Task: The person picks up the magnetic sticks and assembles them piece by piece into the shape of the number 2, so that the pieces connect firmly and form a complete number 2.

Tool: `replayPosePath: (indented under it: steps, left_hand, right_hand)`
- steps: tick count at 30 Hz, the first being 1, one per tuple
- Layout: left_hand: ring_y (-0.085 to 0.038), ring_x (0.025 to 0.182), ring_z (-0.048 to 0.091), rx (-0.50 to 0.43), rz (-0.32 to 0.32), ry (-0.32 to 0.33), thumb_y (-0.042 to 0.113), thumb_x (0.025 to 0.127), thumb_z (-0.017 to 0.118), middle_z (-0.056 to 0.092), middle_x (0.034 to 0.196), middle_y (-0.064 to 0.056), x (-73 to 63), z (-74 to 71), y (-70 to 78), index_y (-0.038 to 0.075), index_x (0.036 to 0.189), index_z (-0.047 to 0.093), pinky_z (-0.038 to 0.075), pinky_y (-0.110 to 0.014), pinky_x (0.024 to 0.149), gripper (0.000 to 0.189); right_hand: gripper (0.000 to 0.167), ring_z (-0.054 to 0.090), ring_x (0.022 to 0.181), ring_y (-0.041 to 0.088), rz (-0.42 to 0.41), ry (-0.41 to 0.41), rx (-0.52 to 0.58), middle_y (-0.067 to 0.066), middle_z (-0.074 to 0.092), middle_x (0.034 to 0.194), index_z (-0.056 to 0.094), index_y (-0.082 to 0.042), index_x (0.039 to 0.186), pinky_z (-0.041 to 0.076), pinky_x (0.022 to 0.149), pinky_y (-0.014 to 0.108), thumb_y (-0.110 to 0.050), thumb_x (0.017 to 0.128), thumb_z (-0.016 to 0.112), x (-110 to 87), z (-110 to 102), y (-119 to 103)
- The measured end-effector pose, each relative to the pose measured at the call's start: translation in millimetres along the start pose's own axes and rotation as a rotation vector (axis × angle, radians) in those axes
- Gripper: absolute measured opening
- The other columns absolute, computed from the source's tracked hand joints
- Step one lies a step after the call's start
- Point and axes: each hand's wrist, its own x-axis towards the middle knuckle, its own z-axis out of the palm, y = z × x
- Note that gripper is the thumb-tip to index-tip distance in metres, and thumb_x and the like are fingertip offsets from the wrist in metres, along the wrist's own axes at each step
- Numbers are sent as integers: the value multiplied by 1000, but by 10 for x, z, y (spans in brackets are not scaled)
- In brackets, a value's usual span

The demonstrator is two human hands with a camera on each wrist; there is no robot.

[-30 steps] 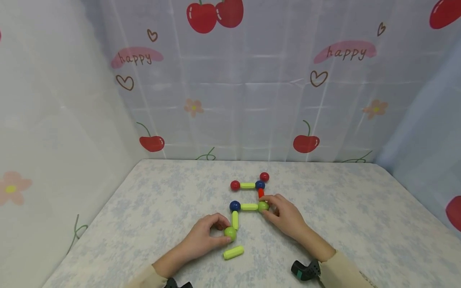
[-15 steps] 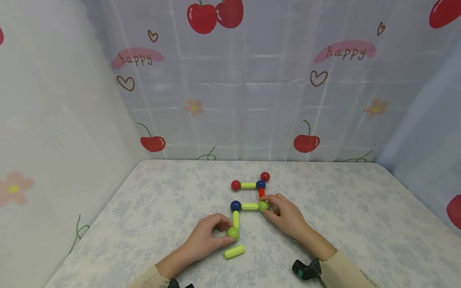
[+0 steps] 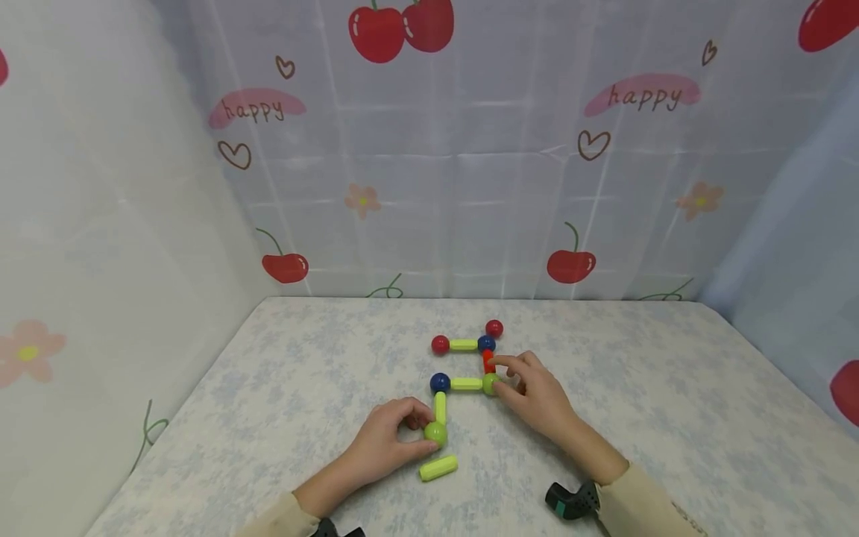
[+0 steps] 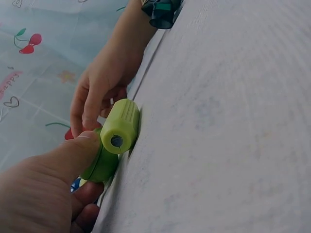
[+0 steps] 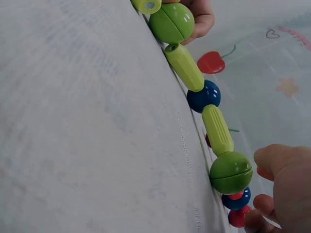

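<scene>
Magnetic rods and balls form a zigzag chain on the table. My left hand (image 3: 385, 440) pinches the near green ball (image 3: 436, 434) between thumb and fingers, right at the end of a yellow-green rod (image 3: 440, 409). That rod leads to a blue ball (image 3: 440, 383), and another yellow-green rod (image 3: 466, 384) runs on to the far green ball (image 3: 491, 384). Beside this ball is my right hand (image 3: 540, 399), its fingers loosely bent and a gap showing in the right wrist view. Its index finger overlaps the red rod (image 3: 488, 359) in the head view. A loose yellow-green rod (image 4: 121, 126) lies close by my left hand.
Farther back, a second blue ball (image 3: 486, 344) joins the red rod to a yellow-green rod (image 3: 464, 344) with a red ball (image 3: 440, 344) at its end. Another red ball (image 3: 494, 328) sits just behind. A printed curtain (image 3: 470, 224) hangs behind the table (image 3: 322, 365).
The left hand has shifted the near green ball slightly right, under the rod's end. The right fingers have loosened from the far green ball, the index finger moving up over the red rod.
</scene>
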Motion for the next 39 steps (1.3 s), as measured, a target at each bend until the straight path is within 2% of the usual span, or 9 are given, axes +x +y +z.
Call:
replayPosePath:
  steps: [3, 6, 10, 13, 18, 23, 27, 39]
  left_hand:
    - [-3, 92, 58, -3, -15, -11, 41, 83, 81, 67, 99, 16, 8, 2, 1, 30, 106, 66, 50, -23, 84, 30]
    - [-3, 92, 59, -6, -22, -11, 40, 83, 81, 67, 99, 16, 4, -2, 3, 30, 106, 66, 50, -23, 84, 29]
    - [-3, 92, 59, -13, -14, 1, 37, 83, 82, 67, 99, 16, -5, -11, 6, 30, 105, 66, 50, -23, 84, 29]
    - [-3, 92, 59, -26, 0, 1, 37, 83, 82, 67, 99, 16, -8, -9, 1, 29, 106, 66, 50, -23, 84, 29]
    - [-4, 92, 60, -32, 16, -7, 39, 84, 81, 68, 100, 16, -3, -1, 8, 29, 108, 66, 50, -23, 85, 29]
    - [-4, 92, 59, -21, 8, -1, 39, 84, 80, 67, 100, 16, -7, -15, 4, 30, 107, 66, 49, -23, 84, 29]
    - [-3, 92, 59, -14, 8, 0, 39, 84, 80, 67, 100, 16, -18, -17, -2, 30, 107, 66, 49, -23, 84, 29]
    - [-4, 92, 59, -14, 20, 3, 38, 84, 80, 67, 100, 15, -20, -19, 24, 28, 108, 66, 49, -23, 84, 29]
  right_hand:
    - [32, 45, 66, 8, -8, 10, -40, 2, 57, 97, 69, -20, 122, 38, 54, 22, -24, 91, 75, 63, -51, -86]
    - [32, 51, 74, 13, -61, -3, -49, 4, 61, 99, 70, -18, 120, 40, 59, 23, -23, 89, 76, 164, -68, -220]
    - [35, 58, 91, 23, -128, -56, 11, 6, 66, 107, 69, -17, 123, 45, 71, 28, -23, 90, 76, 293, -6, -390]
    - [35, 60, 99, 23, -124, -100, 40, 3, 67, 112, 68, -20, 125, 48, 77, 32, -25, 91, 74, 336, 87, -449]
    - [32, 60, 100, 18, -131, -110, -2, -1, 69, 112, 70, -23, 122, 50, 82, 35, -25, 90, 75, 319, 208, -442]
    - [31, 63, 104, 17, -213, -84, -2, -4, 72, 113, 71, -24, 120, 50, 89, 39, -26, 89, 76, 308, 276, -423]
    - [29, 63, 106, 19, -278, -72, 11, -4, 74, 113, 74, -22, 117, 49, 89, 43, -24, 88, 77, 292, 302, -432]
    - [24, 61, 113, 22, -241, -67, -29, -3, 73, 118, 75, -27, 113, 45, 96, 51, -24, 89, 76, 269, 346, -416]
